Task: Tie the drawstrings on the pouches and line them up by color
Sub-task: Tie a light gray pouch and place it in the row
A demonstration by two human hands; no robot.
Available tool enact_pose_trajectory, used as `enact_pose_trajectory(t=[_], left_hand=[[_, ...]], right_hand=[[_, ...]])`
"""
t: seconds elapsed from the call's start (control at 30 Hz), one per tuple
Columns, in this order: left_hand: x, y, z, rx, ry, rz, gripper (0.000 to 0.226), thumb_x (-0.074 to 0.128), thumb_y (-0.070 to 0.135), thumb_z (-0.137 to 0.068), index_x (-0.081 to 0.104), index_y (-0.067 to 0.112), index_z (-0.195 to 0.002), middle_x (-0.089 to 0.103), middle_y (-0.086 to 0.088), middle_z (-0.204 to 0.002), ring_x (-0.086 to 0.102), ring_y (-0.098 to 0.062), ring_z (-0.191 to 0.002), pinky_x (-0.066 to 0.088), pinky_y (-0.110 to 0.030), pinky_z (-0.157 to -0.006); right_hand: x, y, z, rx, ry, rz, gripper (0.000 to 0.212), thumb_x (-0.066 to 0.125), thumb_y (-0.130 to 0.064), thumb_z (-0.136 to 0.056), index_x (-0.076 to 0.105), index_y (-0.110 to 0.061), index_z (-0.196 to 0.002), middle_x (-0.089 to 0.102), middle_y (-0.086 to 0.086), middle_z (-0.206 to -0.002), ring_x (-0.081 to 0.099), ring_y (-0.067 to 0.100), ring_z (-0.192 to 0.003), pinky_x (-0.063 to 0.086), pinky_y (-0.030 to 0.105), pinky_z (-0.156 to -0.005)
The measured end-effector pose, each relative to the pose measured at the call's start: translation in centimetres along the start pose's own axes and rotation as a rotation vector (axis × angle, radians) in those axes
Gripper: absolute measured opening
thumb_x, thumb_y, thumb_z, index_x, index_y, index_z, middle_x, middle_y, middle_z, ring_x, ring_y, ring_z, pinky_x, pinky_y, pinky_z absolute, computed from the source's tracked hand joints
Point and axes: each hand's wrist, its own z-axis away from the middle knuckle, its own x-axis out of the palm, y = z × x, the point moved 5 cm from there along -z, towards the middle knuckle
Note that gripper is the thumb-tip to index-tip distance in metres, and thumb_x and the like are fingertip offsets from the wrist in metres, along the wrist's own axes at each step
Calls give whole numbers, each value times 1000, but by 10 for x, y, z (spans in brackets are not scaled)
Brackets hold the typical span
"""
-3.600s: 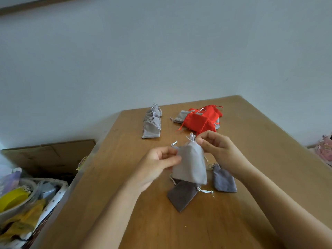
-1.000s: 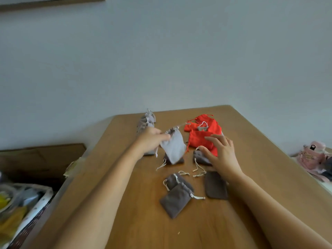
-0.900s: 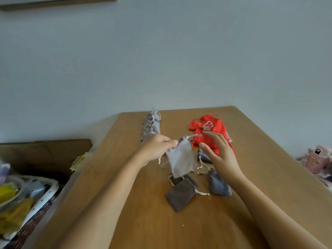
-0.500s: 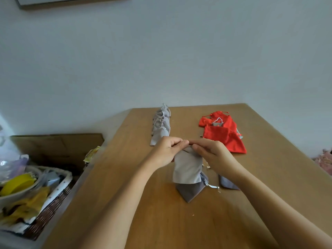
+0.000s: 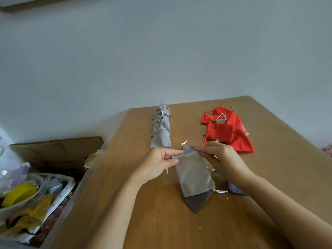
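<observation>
A light grey pouch (image 5: 193, 174) hangs above the wooden table (image 5: 161, 221), held at its mouth from both sides. My left hand (image 5: 156, 164) pinches the left end of its top and drawstring. My right hand (image 5: 221, 159) pinches the right end. Beneath it lies a dark grey pouch (image 5: 196, 203), and a bluish grey pouch (image 5: 234, 189) shows partly behind my right forearm. A row of several light grey pouches (image 5: 160, 128) runs toward the far edge. A heap of red pouches (image 5: 228, 130) lies to the right, with a small grey pouch (image 5: 221, 120) on top.
Left of the table stand a cardboard box (image 5: 53, 151) and a wicker basket (image 5: 52, 212) with a bowl, a yellow item and wrappers. A white wall rises behind the table. A pink object (image 5: 327, 149) shows at the right edge.
My left hand carried the light grey pouch back from near the row to the middle. My right hand left the pouches on the table and took hold of its top. Both now pinch its mouth.
</observation>
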Motion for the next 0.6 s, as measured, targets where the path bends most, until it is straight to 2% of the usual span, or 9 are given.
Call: enact_pose_trajectory(t=[0.07, 0.1, 0.17, 0.27, 0.33, 0.4, 0.5, 0.6], left_hand=[[-6, -2, 1, -52, 53, -67, 13, 64, 4, -89, 72, 8, -98, 73, 3, -72, 68, -7, -63, 51, -16, -58], [-8, -3, 2, -69, 72, -118, 7, 67, 10, -88, 73, 10, -86, 71, 2, -65, 66, -9, -56, 50, -18, -53], [-13, -5, 3, -65, 106, -188, 18, 66, 19, -89, 72, 12, -74, 69, 0, -61, 63, -11, -52, 48, -19, -51], [-21, -3, 1, -12, 200, -129, 34, 60, 23, -93, 67, 17, -61, 68, 3, -66, 63, -13, -60, 49, -21, -60], [-26, -2, -2, 21, 288, 43, 38, 67, 20, -85, 59, 19, -48, 68, 3, -75, 61, -14, -71, 47, -18, -69], [-31, -1, -4, 40, 362, 294, 36, 64, 14, -70, 50, 17, -38, 69, 0, -74, 60, -15, -77, 45, -24, -79], [-41, -8, -6, 3, 465, 710, 56, 44, -3, -86, 40, 15, -33, 55, -5, -59, 63, -13, -63, 47, -30, -77], [-46, -13, -8, -42, 493, 966, 56, 35, -3, -88, 37, 16, -35, 51, -4, -62, 56, -13, -51, 47, -29, -75]], right_hand=[[-1, 0, -1, -15, 20, 65, 17, 58, -17, -88, 74, -12, -90, 57, -8, -73, 49, 4, -69, 42, 16, -64], [-3, 0, -1, -8, 36, 71, 16, 58, -16, -88, 73, -11, -87, 54, -12, -74, 47, 2, -70, 41, 12, -66], [-5, 1, 1, 15, 65, 51, 15, 58, -14, -88, 72, -9, -88, 51, -14, -77, 49, 1, -73, 38, 5, -67], [-6, 1, 3, 28, 72, 76, 19, 57, -14, -88, 74, -10, -95, 58, -4, -74, 58, 11, -65, 46, 19, -60], [-6, 3, 2, 37, 91, 111, 19, 56, -15, -87, 74, -9, -91, 62, 3, -73, 61, 21, -63, 51, 32, -55], [-9, 5, 1, 65, 137, 125, 18, 55, -14, -87, 71, -7, -86, 62, 5, -74, 61, 24, -62, 49, 32, -54], [-17, 7, -3, 83, 198, 175, 17, 54, -11, -88, 69, -6, -84, 61, 5, -75, 59, 24, -62, 44, 29, -54], [-23, 5, -9, 72, 256, 189, 19, 52, -9, -89, 69, -4, -82, 62, 7, -75, 58, 25, -65, 47, 32, -56]])
